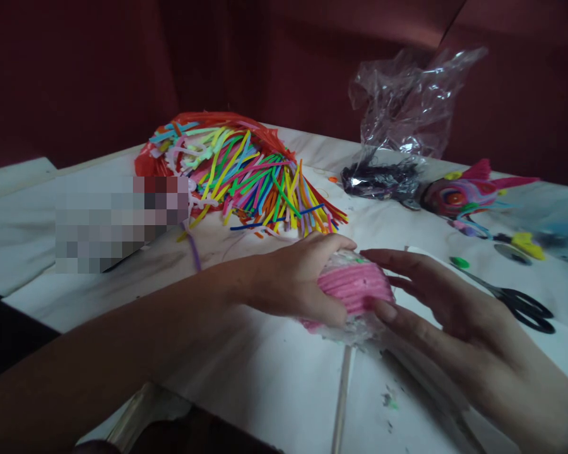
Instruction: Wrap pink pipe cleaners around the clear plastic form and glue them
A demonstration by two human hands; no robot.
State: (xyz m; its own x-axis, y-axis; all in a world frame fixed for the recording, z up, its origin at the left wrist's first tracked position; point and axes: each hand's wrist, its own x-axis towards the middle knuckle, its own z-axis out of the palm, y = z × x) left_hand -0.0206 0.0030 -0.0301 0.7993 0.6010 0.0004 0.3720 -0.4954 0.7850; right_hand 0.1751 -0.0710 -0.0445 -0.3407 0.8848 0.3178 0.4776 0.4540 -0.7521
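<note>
Low over the white table, my left hand (296, 277) is closed around a rounded form (355, 287) banded with fuzzy pink pipe cleaners. Clear, glossy wrapping or tape shows above and below the pink band. My right hand (445, 315) curves round the right end of the same form. Its thumb rests on the pink strands, and its fingers reach the far side, where their tips are partly hidden. Beyond my hands, a large heap of multicoloured pipe cleaners (260, 180) spills from a red plastic bag (208, 118).
Black-handled scissors (525, 306) lie at the right beside a green bit (460, 262). Further back are a clear plastic bag (407, 113) with dark contents and a colourful fish-like craft piece (464, 192). A seam (343, 397) crosses the tabletop. A pixelated patch covers the left.
</note>
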